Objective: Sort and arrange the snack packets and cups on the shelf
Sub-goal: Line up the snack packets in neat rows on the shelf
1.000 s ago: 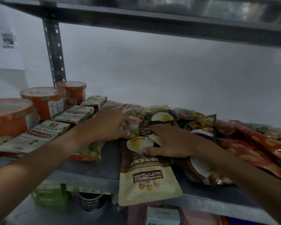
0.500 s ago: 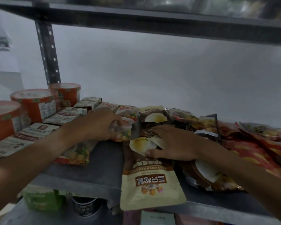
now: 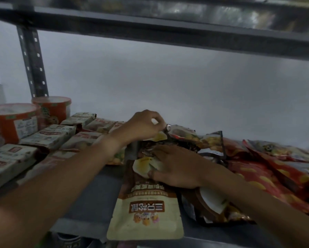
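A brown-and-cream snack pouch (image 3: 146, 208) with upside-down lettering lies flat on the grey shelf (image 3: 89, 203), its near end hanging over the front edge. The right hand (image 3: 175, 167) presses on its far half, fingers spread flat. The left hand (image 3: 143, 126), farther back, pinches the corner of a dark packet (image 3: 161, 136). Orange cups (image 3: 12, 122) stand far left, beside rows of pale packets (image 3: 48, 136); red packets (image 3: 268, 172) sprawl right.

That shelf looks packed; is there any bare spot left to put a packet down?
One bare grey patch of shelf shows at the front, between the beige boxes and the brown-and-cream pouch. Right of the pouch, red packets overlap in a heap. The orange cups fill the far left.
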